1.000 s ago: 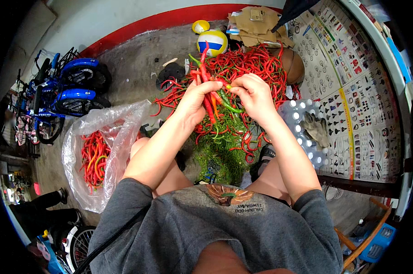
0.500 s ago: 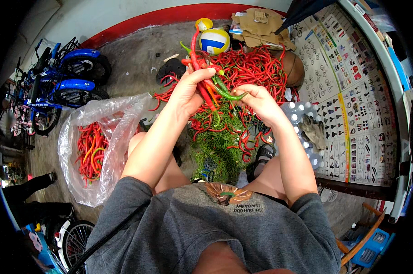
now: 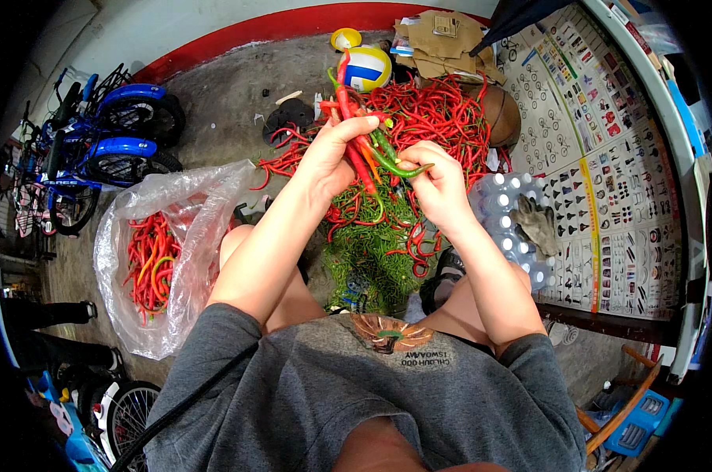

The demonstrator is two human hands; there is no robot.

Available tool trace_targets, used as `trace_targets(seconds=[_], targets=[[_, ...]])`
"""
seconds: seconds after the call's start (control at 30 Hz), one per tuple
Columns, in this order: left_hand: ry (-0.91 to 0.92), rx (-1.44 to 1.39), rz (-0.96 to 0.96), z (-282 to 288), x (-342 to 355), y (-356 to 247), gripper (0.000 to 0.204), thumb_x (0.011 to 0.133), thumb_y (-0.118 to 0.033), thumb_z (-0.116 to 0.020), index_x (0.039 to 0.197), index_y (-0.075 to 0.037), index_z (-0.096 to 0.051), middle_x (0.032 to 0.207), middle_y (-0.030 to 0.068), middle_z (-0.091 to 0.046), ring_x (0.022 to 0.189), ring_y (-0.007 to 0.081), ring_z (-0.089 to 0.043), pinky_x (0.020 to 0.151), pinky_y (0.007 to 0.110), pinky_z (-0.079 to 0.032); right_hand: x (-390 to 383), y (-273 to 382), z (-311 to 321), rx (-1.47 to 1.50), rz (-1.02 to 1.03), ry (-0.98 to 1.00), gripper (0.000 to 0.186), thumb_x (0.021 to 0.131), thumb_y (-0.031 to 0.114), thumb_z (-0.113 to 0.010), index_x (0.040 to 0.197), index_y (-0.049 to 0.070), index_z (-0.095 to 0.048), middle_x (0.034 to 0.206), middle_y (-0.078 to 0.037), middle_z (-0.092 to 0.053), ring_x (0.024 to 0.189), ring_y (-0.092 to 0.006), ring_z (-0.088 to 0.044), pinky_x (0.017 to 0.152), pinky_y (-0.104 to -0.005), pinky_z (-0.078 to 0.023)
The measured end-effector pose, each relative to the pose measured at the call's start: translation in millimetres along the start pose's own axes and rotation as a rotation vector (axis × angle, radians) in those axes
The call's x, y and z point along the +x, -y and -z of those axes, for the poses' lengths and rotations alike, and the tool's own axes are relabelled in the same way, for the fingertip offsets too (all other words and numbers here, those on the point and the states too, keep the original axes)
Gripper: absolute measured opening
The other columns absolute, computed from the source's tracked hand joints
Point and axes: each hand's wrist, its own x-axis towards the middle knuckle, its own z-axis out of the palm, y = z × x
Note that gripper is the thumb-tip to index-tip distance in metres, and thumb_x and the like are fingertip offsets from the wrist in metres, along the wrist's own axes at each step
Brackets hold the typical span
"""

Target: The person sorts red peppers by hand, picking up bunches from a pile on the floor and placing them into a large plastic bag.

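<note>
My left hand is closed round a bunch of long chili peppers, mostly red with an orange one and green ones among them. A green chili pepper sticks out of the bunch to the right, its curved end beside my right hand. The thumb and fingers of that hand are pinched together at the green chili. Below both hands lies a heap of green stems. Beyond them spreads a large pile of red chili peppers.
To my left stands a clear plastic bag with red chilies inside. Packed bottles with a grey glove on top are at my right. A volleyball, flattened cardboard and blue bicycles are farther off.
My right hand has turned and closed in on the green chili beside the bunch. My left hand still grips the chilies. The view has shifted slightly.
</note>
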Motion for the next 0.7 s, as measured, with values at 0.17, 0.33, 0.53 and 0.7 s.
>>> trace_targets(seconds=[0.17,0.33,0.53,0.7], targets=[[0.116,-0.161,0.337,5,2,6,0.017,0.077,-0.009,-0.066,0.092,-0.005,-0.059,0.082,0.0068,-0.062,0.079,0.0192,-0.059,0.075,0.037,-0.049,3,8,4,-0.063,0.195,0.022,0.025,0.063,-0.01,-0.053,0.084,0.001,-0.058,0.081,-0.012,-0.059,0.078,-0.0281,-0.056,0.071,-0.0351,-0.045],[0.124,-0.042,0.29,-2,-1,12,0.027,0.075,-0.006,-0.067,0.099,-0.004,-0.054,0.085,0.0052,-0.061,0.081,0.0189,-0.06,0.076,0.036,-0.049,4,5,16,-0.006,0.139,0.113,0.013,0.073,-0.002,-0.061,0.085,0.001,-0.06,0.083,-0.011,-0.06,0.078,-0.0256,-0.056,0.073,-0.0345,-0.045],[0.098,0.537,-0.104,-18,-10,5,0.049,0.066,-0.005,-0.071,0.107,-0.002,-0.046,0.092,0.0052,-0.058,0.085,0.0147,-0.058,0.08,0.03,-0.046,10,-5,42,-0.071,-0.145,-0.099,0.011,0.081,0.012,-0.061,0.084,0.002,-0.064,0.08,-0.008,-0.06,0.075,-0.0196,-0.058,0.068,-0.0323,-0.046],[0.197,1.118,-0.261,-11,-10,15,0.047,0.065,-0.01,-0.072,0.104,-0.004,-0.048,0.086,0.0044,-0.058,0.081,0.0148,-0.058,0.076,0.029,-0.045,16,7,36,-0.418,0.164,-0.176,0.027,0.07,0.003,-0.065,0.096,0.009,-0.064,0.094,-0.008,-0.055,0.087,-0.0249,-0.054,0.075,-0.035,-0.045]])
